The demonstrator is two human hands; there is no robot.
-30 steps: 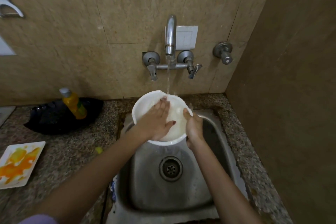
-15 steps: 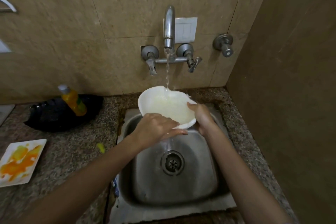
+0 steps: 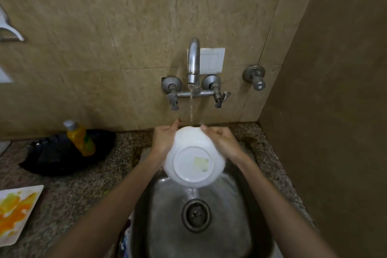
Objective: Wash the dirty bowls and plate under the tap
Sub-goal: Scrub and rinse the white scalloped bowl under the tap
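White bowl (image 3: 193,158) is tipped base-up over the steel sink (image 3: 257,205), under the running tap (image 3: 193,63); left hand (image 3: 164,139) and right hand (image 3: 224,142) grip its rim. Water spills out at 6 o'clock. Stained square plate (image 3: 17,213) waits on the bench (image 3: 69,192) at 9 o'clock.

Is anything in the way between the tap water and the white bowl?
Nothing visible. The tap runs straight down to the bowl, which the left hand and right hand hold by its sides, bottom toward the camera.
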